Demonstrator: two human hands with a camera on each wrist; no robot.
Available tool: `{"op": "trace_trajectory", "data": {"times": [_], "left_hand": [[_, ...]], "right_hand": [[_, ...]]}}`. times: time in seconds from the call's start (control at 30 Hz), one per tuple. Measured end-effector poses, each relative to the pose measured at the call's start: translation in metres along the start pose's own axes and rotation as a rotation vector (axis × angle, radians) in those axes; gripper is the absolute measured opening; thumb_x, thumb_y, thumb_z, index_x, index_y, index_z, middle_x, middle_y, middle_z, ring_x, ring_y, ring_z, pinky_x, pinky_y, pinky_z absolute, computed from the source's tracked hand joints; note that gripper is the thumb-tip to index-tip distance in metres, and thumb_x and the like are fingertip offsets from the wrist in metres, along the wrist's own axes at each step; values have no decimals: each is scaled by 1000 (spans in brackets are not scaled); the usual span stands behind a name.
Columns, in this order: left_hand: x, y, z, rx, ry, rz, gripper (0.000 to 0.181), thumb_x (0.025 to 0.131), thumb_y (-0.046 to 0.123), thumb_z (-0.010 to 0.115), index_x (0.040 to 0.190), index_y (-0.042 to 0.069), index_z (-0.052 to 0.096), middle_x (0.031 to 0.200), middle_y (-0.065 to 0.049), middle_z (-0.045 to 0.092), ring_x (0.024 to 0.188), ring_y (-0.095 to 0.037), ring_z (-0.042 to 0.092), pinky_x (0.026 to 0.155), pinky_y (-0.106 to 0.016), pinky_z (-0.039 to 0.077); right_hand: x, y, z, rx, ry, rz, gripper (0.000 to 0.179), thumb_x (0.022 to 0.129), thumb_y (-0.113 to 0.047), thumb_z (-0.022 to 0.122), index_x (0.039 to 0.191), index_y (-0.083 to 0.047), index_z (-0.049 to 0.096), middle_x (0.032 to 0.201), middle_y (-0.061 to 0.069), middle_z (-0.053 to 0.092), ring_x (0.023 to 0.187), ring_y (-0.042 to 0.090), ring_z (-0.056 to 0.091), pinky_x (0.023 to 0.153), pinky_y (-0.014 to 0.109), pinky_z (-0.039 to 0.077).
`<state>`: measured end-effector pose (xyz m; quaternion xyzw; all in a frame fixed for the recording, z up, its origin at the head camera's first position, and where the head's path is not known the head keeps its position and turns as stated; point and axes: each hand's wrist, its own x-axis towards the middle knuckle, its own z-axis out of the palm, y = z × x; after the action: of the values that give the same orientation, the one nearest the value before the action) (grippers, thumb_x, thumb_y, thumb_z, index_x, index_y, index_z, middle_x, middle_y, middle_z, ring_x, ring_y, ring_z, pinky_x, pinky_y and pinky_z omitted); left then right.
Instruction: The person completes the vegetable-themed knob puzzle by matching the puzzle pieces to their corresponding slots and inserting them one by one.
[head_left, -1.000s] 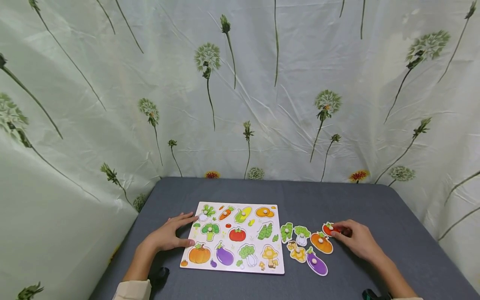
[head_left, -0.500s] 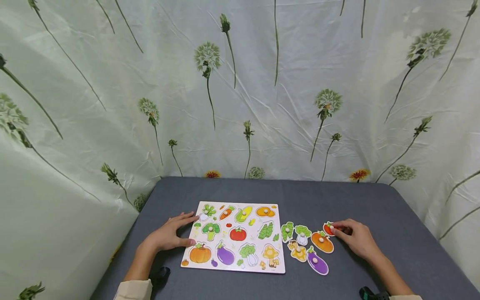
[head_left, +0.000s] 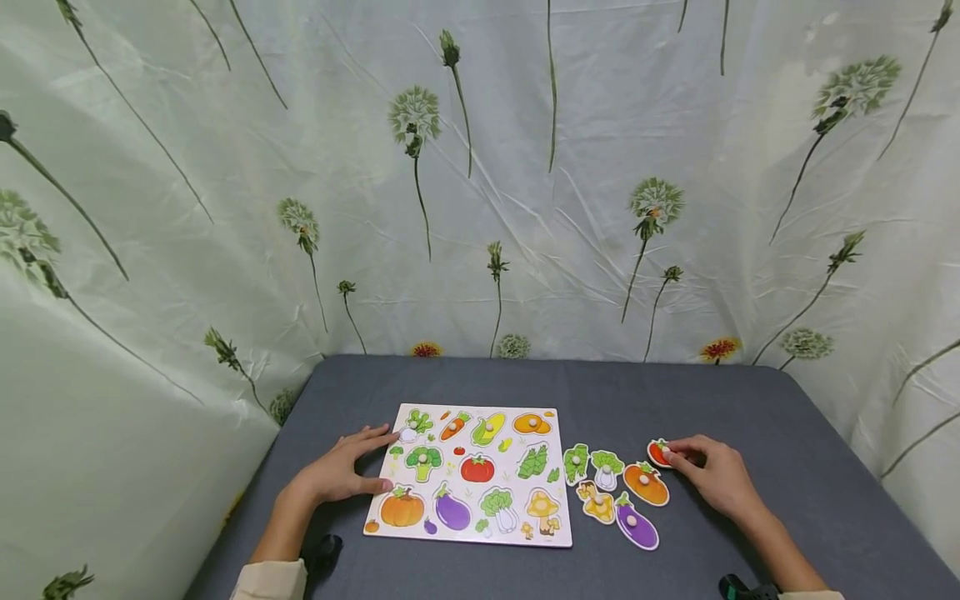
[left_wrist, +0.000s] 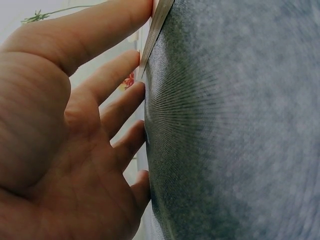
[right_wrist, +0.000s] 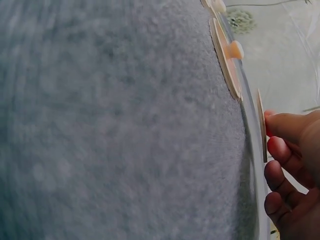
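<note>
In the head view my left hand (head_left: 337, 468) rests at the left edge of a white wooden vegetable puzzle board (head_left: 501, 497), fingers spread, thumb and fingertips on its border. The left wrist view shows those fingers (left_wrist: 120, 80) extended at the board's side edge (left_wrist: 159, 30). My right hand (head_left: 712, 473) pinches a red tomato puzzle piece (head_left: 657, 452) to the right of the board. Seen from the right wrist, thumb and index finger hold that piece (right_wrist: 262, 125) on edge, above the table surface. A pumpkin piece (head_left: 647, 485) lies just below the tomato piece.
Between board and right hand lie an eggplant piece (head_left: 637, 523), a mushroom piece (head_left: 597, 504), a bok choy piece (head_left: 607, 471) and a green leafy piece (head_left: 576, 464). Knobbed carrot (head_left: 454, 427), corn and broccoli pieces sit in the board. A floral curtain (head_left: 480, 183) hangs behind the grey table.
The tomato piece, earlier right against the pumpkin piece, has shifted slightly up and away from it in my right hand's pinch. My left hand stays at the board's edge.
</note>
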<state>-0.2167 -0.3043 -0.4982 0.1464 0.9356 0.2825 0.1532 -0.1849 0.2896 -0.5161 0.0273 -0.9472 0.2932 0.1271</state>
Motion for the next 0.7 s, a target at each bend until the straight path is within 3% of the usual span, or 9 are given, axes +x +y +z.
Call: {"op": "trace_trajectory", "data": {"times": [0.2,0.7], "left_hand": [[1,0,-1,-2,-6,-4,88,80,48,85,155,20,49,167,-16,34,156,-51,17,121,-75,4],[2,-3,1,4,2,-8,90,79,48,86,156,21,49,167,-15,33,156,-49,18,122,-74,4]], "right_hand": [[2,-8,4,5,53,-57,10,87,-15,83,96,-11,79,81,-5,68,68,-2,49,61,23,42],[8,-32,13,16,-7,-64,11,88,-14,81,98,-11,80,84,-3,69,70,5,51,61,23,43]]}}
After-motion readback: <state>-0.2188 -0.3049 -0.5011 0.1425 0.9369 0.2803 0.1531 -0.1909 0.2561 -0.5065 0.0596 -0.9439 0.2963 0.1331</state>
